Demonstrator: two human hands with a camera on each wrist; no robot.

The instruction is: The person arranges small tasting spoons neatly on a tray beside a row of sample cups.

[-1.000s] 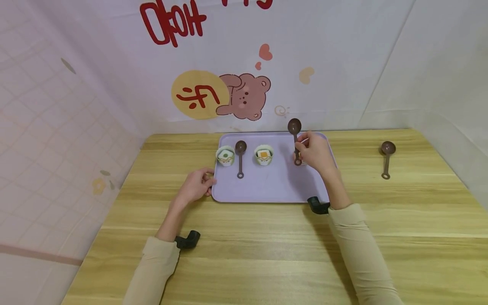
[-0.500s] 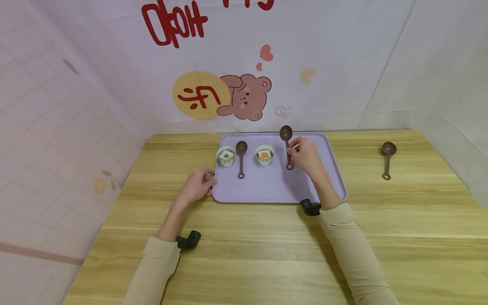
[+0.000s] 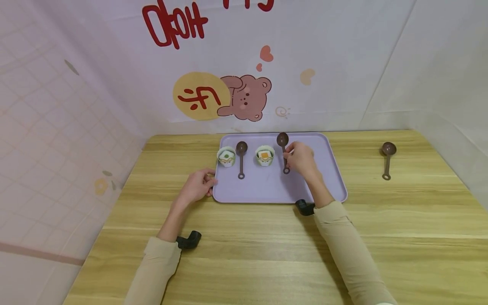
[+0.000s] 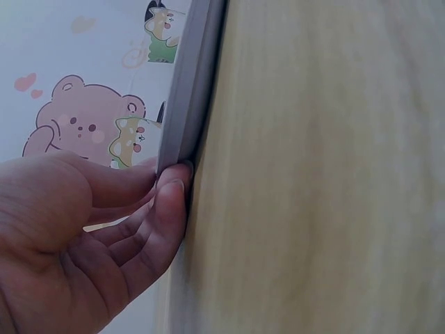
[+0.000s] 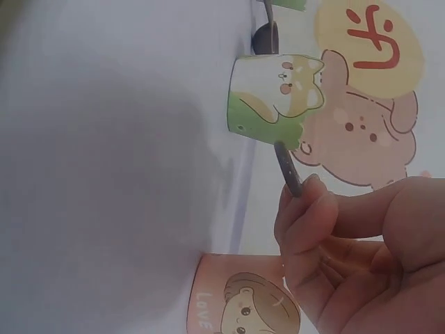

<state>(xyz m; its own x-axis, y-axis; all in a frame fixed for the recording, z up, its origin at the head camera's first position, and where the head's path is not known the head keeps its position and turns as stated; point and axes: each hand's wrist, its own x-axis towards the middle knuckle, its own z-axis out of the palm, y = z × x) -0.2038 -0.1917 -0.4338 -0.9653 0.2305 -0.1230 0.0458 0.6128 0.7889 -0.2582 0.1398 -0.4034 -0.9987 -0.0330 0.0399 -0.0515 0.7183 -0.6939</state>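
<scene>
My right hand [image 3: 301,157] pinches the handle of a brown measuring spoon [image 3: 282,139] between thumb and fingers, just right of the middle cup. The spoon's bowl points to the back, and its handle end [image 5: 288,168] sticks out from the fingertips in the right wrist view. My left hand [image 3: 195,185] grips the left rim of the lavender tray [image 3: 251,190], thumb on one side and fingers on the other. On the tray are a green-and-white cup [image 3: 227,161] at left, another spoon [image 3: 241,148], and a similar cup [image 3: 264,160]. A pink cup [image 5: 240,299] is mostly behind my right hand in the head view.
A third brown measuring spoon [image 3: 388,148] lies on the wooden table [image 3: 244,250], right of the tray. Behind the table hangs a white printed cloth [image 3: 328,51] with a cartoon bear. Dark camera mounts [image 3: 189,240] protrude from both wrists.
My right hand has carried the spoon leftward and slightly toward me, from over the tray's right part to beside the middle cup. The left hand stays at the tray's rim.
</scene>
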